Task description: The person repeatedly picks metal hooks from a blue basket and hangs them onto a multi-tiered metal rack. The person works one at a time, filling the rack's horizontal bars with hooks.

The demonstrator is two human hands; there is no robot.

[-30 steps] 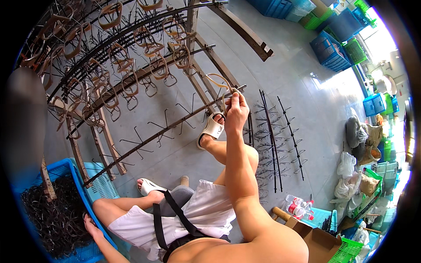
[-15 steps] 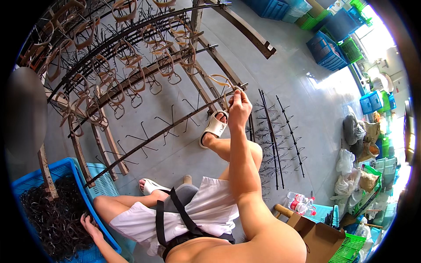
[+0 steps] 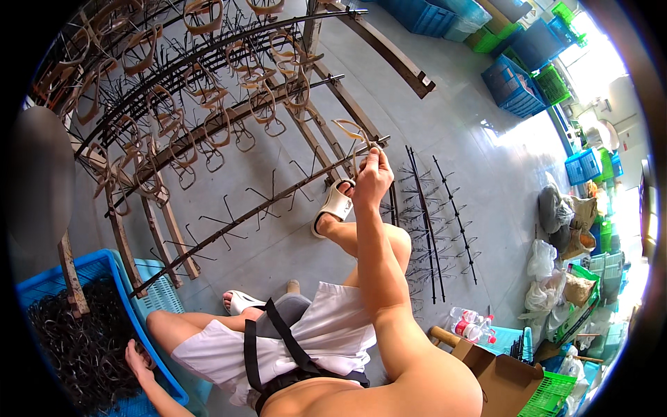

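My right hand [image 3: 373,179] reaches forward, its fingers pinched on a thin tan looped frame [image 3: 351,130] at the right end of a dark rod with wire hooks [image 3: 269,203]. Whether the frame is on a hook there I cannot tell. Similar tan frames [image 3: 217,125] hang in rows on the rack's upper rods. My left hand [image 3: 141,360] is at lower left, just inside the right wall of a blue crate [image 3: 161,361]. Its fingers are loosely bent and apart, beside a heap of dark curved strips [image 3: 76,340]; I see nothing held in them.
Rusty metal rack legs [image 3: 156,236] stand in front, one reaching over the crate. Loose hooked rods [image 3: 425,222] lie on the grey floor to the right. An open cardboard box [image 3: 497,372], a plastic bottle [image 3: 469,328] and plastic bags [image 3: 545,285] are farther right.
My right hand stays at the rod's end with the tan frame, shifted only slightly. My left hand remains at the crate's edge with its fingers a little more bent. The whole view has shifted slightly.
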